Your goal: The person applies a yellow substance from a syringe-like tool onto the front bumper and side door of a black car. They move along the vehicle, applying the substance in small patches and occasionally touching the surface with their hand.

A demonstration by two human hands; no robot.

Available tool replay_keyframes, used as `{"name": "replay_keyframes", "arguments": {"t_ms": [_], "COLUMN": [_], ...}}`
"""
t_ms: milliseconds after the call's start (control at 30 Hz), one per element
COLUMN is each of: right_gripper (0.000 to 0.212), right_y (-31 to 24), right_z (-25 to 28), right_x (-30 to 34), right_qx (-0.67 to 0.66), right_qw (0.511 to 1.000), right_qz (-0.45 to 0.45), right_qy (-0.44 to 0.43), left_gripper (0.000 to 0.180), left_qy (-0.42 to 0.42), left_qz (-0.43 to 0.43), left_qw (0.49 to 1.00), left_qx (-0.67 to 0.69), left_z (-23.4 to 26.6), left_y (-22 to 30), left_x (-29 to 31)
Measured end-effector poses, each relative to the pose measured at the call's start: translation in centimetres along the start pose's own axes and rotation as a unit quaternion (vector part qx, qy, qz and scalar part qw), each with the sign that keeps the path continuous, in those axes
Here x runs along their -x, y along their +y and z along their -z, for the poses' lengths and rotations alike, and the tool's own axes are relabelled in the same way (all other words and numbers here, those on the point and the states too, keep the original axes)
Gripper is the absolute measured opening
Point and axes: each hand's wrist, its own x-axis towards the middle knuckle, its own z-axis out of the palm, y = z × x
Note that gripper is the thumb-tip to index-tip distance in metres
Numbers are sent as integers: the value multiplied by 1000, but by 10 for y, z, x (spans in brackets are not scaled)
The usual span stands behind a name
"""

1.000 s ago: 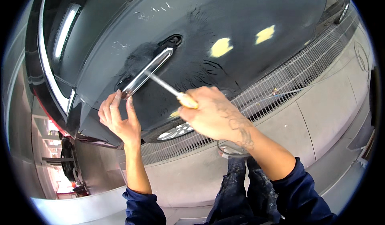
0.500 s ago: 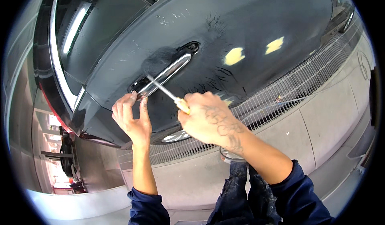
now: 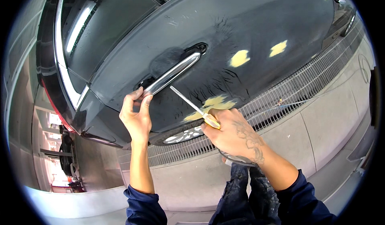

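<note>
A chrome door handle lies slantwise across the dull dark grey car door. My left hand pinches the handle's lower left end between thumb and fingertips. Beside that end, a dark recess shows in the door. In my right hand is a screwdriver with a yellow handle, gripped in a fist. Its metal shaft points up and left, and the tip appears just below the chrome handle, apart from it. The handle's upper end meets a black housing.
Yellowish filler patches and dark streaks mark the door. Below the door is a wheel. A metal floor grate runs alongside the car, with a thin hose across it. A chrome-trimmed window is at upper left.
My right hand has drawn the screwdriver down and right, away from the recess by the chrome handle. My left hand still pinches the handle's end, which now sits farther from the recess.
</note>
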Motion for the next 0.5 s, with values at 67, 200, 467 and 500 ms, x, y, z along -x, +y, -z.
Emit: {"name": "replay_keyframes", "arguments": {"t_ms": [67,200,467,500], "right_gripper": [30,30,30,30], "right_y": [3,6,32,32], "right_z": [-6,-6,18,23], "right_x": [-2,2,16,15], "right_qx": [-4,9,-52,-55], "right_qw": [1000,999,986,984], "right_qz": [13,13,10,-3], "right_qy": [15,35,159,168], "left_gripper": [22,29,47,48], "left_qy": [-10,-26,-22,-11], "left_qz": [-18,19,-53,-67], "left_qw": [1000,999,978,974], "left_qx": [-15,-30,-201,-216], "left_z": [-3,-9,4,4], "left_y": [-3,8,24,27], "left_x": [2,3,10,10]}}
